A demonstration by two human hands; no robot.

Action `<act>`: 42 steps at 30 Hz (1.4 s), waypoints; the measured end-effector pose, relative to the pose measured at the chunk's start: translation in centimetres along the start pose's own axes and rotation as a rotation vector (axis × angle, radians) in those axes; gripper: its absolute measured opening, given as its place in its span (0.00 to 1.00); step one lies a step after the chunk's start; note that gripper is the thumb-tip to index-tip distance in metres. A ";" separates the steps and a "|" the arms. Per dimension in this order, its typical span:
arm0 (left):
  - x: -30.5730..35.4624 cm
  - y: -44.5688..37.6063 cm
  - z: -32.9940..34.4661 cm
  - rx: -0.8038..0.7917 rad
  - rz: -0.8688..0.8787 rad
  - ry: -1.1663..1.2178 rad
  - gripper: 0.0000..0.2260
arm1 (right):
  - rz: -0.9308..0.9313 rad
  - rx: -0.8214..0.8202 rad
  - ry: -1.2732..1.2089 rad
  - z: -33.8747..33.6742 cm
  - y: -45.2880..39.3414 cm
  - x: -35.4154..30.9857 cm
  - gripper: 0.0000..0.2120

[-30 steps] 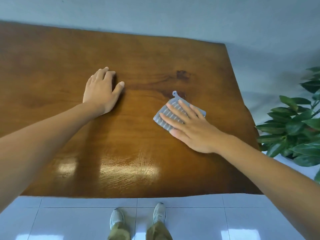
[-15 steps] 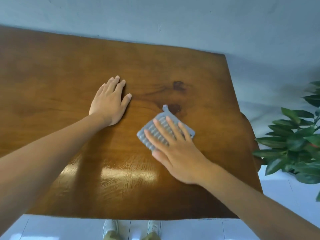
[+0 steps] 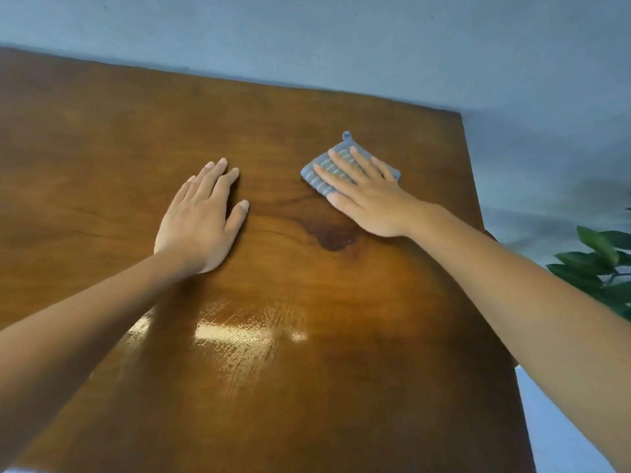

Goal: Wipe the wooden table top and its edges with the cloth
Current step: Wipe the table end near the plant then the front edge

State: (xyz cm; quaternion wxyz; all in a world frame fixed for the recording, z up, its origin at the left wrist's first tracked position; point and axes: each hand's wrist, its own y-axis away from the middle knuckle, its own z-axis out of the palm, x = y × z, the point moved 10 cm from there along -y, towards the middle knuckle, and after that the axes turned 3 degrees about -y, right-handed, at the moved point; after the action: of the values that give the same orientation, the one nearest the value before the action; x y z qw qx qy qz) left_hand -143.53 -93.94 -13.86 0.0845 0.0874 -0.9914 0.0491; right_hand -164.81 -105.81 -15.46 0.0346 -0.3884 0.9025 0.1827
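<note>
A glossy brown wooden table top (image 3: 280,387) fills most of the head view. A small folded grey-blue ribbed cloth (image 3: 319,174) with a hanging loop lies on its far right part. My right hand (image 3: 367,194) presses flat on the cloth with straight, spread fingers and covers most of it. My left hand (image 3: 201,216) rests flat on the bare wood to the left of the cloth, fingers straight. A dark knot (image 3: 333,238) in the wood sits between the two hands, nearer to me.
A grey-blue wall (image 3: 375,46) runs right behind the table's far edge. A green leafy plant (image 3: 601,268) stands beyond the right edge. A strip of white tiled floor (image 3: 560,438) shows at the lower right.
My right hand has slid the cloth away from me and to the right, past the dark knot toward the far edge. The view has moved closer over the table; my feet have left the frame.
</note>
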 end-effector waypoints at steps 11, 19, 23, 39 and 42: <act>0.3 -0.2 0.0 -0.005 -0.021 0.014 0.26 | -0.134 0.009 0.021 1.2 2.5 -4.5 0.27; 0.3 -0.5 0.1 -0.019 -0.030 0.001 0.26 | -0.407 -0.083 0.078 1.0 2.6 -3.6 0.24; 0.3 -0.5 0.1 -0.017 -0.031 -0.001 0.28 | -0.253 -0.004 0.079 -2.1 -4.7 0.2 0.25; 0.5 -0.8 -0.1 0.010 -0.042 0.053 0.24 | 0.080 0.016 -0.039 -3.4 -6.6 2.0 0.25; 0.3 -1.2 -0.3 0.018 -0.054 0.061 0.23 | -0.022 0.007 -0.014 -1.3 -2.8 0.2 0.25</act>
State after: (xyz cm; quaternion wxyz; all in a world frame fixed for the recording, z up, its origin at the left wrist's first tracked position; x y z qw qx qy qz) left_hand -143.57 -95.13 -13.42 0.1153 0.1132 -0.9851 0.0584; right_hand -162.88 -108.19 -15.14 0.0445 -0.3970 0.8986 0.1817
